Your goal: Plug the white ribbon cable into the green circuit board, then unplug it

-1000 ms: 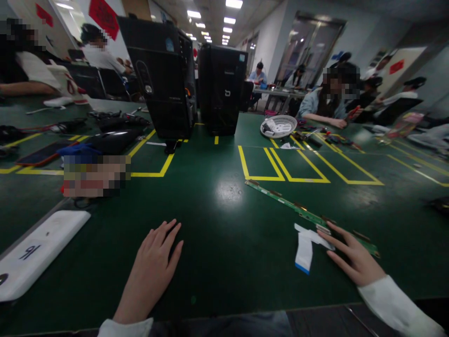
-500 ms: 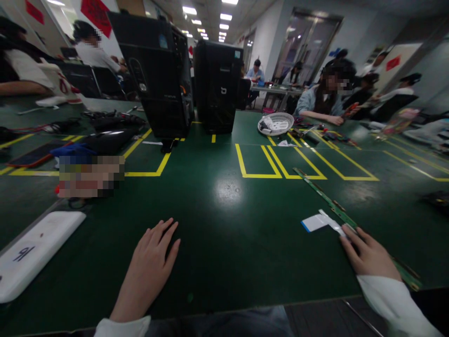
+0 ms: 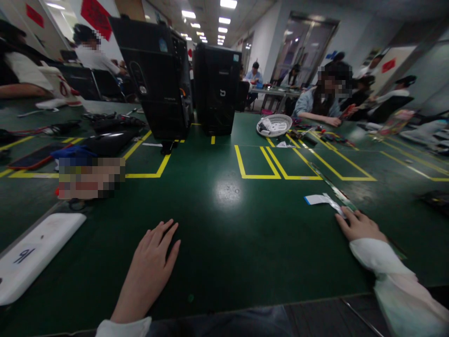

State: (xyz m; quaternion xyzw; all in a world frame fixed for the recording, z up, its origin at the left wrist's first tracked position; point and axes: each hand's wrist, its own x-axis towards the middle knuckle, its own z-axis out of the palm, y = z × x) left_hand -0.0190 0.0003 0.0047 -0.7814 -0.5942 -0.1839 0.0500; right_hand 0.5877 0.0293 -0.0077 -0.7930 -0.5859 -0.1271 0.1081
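My left hand (image 3: 154,262) lies flat on the green table (image 3: 228,252), fingers a little apart, with nothing in it. At the right, my right hand (image 3: 361,225) has its fingers closed on a long thin green circuit strip (image 3: 333,187) that runs diagonally under the palm. A white flat ribbon cable (image 3: 317,200) with a blue end sticks out to the left of the fingertips, joined near the strip. The part of the strip beneath the hand is hidden.
A white case (image 3: 38,255) lies at the left, near a blurred-out item (image 3: 91,178). Two black computer towers (image 3: 154,84) stand at the back. Behind the yellow tape outlines sits a white basket (image 3: 274,125). A person (image 3: 324,100) sits across the table at the right.
My right hand has moved forward, away from me, and the strip and ribbon cable have shifted with it. My left hand has stayed in place.
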